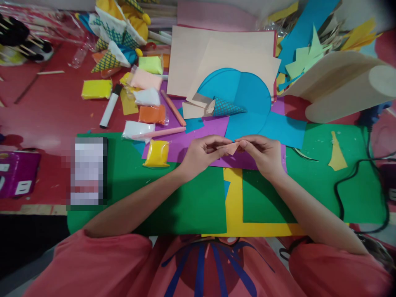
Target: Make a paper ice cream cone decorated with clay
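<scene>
Between my two hands is a small peach paper piece [233, 148]. My left hand [206, 152] pinches its left side, and my right hand [260, 152] pinches its right side with thumb and fingers. Both hands are over a purple sheet [198, 145]. Just beyond them, a blue cone with a dark crisscross pattern [227, 107] lies on its side, its point to the right and peach paper at its wide end. Under the cone are round-edged blue sheets [253, 93]. Larger peach sheets [188, 57] lie behind.
Clay packets [156, 153], a marker [110, 106] and a blurred phone-like object [89, 169] are to the left. Green sheets [185, 206] lie in front. A peach roll [346, 97] and a black cable [338, 198] are at the right.
</scene>
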Available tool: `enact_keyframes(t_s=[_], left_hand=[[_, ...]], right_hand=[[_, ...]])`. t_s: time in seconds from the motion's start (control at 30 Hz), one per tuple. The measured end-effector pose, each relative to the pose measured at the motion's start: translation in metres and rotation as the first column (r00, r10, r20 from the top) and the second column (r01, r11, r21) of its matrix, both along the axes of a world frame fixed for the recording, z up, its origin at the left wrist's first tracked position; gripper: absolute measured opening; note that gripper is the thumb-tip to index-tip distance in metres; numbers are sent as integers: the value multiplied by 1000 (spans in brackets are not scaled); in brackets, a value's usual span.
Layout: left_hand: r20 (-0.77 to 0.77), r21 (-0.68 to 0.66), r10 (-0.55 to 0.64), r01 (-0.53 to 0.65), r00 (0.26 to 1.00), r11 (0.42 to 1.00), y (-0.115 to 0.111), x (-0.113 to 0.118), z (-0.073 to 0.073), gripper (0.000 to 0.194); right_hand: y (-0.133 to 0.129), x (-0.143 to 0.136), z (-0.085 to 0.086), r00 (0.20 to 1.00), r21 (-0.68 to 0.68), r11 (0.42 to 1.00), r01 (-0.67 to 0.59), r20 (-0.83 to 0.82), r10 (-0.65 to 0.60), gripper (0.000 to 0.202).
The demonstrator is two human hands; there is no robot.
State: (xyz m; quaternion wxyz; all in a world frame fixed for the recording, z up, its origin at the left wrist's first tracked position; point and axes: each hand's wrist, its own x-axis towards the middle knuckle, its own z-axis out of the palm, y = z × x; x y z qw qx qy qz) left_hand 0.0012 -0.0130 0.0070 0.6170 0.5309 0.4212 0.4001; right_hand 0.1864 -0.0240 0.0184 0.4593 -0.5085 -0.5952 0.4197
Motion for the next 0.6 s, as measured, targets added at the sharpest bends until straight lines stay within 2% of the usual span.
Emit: enact_keyframes(t_s=[0.13, 0.3, 0.47, 0.57, 0.6], left_hand=[[-17, 43, -77, 78, 997, 996, -2, 0, 0, 29], [-91, 132, -88, 100, 992, 986, -3, -1, 2, 27], [-116, 140, -98, 114, 988, 984, 0, -2, 2, 29], [-87, 97, -87, 95, 992, 991, 2, -1, 1, 32], [-66, 75, -76, 81, 995, 994, 3, -1, 1, 34]], right_hand=[[-2, 0, 2, 985, 139, 987, -75, 166, 51, 16], [-1, 2, 1, 962, 219, 969, -113, 268, 52, 14], [-3, 3, 3, 954, 205, 967, -150, 288, 87, 15], [-4, 5, 15, 936, 116, 976, -184, 324, 138, 15], [-4, 7, 21, 928, 78, 980, -184, 341, 147, 21]])
